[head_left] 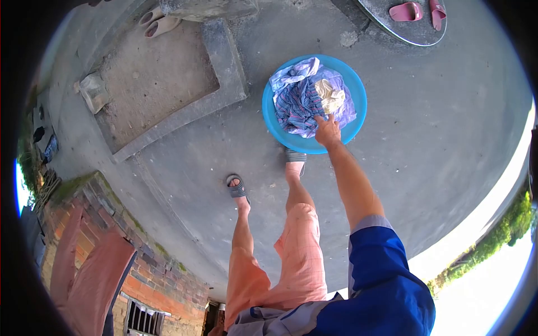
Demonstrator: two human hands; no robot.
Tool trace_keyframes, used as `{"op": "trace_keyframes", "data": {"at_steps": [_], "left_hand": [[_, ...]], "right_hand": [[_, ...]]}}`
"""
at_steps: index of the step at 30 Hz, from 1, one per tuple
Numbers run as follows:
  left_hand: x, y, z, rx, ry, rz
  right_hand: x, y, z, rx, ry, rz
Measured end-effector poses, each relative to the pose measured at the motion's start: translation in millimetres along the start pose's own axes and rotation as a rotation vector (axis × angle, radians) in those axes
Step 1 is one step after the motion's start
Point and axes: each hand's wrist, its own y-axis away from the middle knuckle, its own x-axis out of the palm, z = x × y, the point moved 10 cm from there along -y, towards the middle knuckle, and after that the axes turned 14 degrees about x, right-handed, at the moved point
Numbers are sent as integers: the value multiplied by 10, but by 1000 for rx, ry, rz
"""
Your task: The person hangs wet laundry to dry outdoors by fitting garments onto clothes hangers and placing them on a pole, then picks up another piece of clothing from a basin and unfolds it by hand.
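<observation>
The right hand [328,133] was right in on the laundry here, arm stretched out and down, thumb and forefinger standing apart with their tips against the cloth at the near side of the heap. Whether those tips had pinched any fabric, I couldn't tell; the other fingers were curled back out of clear sight. The left hand was out of view. And the heap itself? It sat inside the blue basin [361,106] on the grey ground [426,140], just in front of the right sandal [296,157], with the left sandal [236,187] apart from it. Right by the fingertips lay the striped cloth [297,106], crumpled, and beside it the cream cloth [329,98], bunched on top of the lilac cloth [348,109]; the light blue cloth [297,70] lay at the far side of the basin. So this looked like the moment of contact, fingers meeting fabric, with nothing raised above the pile. From that spot, a move on one piece seemed to call for a firm pinch on a single layer, since the folds were tangled and a neighbour could easily have come along. Well beyond, the pink slippers [406,12] rested on a round slab [386,27].
</observation>
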Motion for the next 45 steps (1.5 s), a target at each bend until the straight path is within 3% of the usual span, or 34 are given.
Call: {"op": "trace_keyframes", "data": {"at_steps": [3,7,12,16,19,24,28,30,33,38,41,45], "left_hand": [[2,5,-68,-12,2,4],[-82,39,-125,14,-16,1],[-246,27,-335,119,-54,-12],[-469,106,-504,228,-121,-17],[-693,185,-721,318,-56,-61],[-1067,182,-1643,549,374,-164],[-1126,769,-2953,820,568,-64],[-987,1234,-3459,833,810,78],[-737,1385,-3658,938,1217,319],[-907,1408,-3214,957,1383,-39],[-1095,1493,-2838,1030,1397,-281],[-1081,1837,-2538,1072,1265,-279]], "right_hand": [[272,-298,52,25,-7,124],[422,-272,173,-55,-58,69],[-176,707,219,-128,-588,-259],[-1024,1859,427,-300,-796,-155],[-1774,2802,480,-498,-920,-226],[-2580,4160,563,-487,-994,82],[-2542,5001,734,-626,-1038,258],[-2580,5488,867,-791,-1028,345],[-2466,6160,1005,-1035,-855,441],[-2341,6749,900,-1409,-440,490],[-2234,6703,850,-1377,-397,647],[-2422,6410,1034,-1132,-313,508]]}}
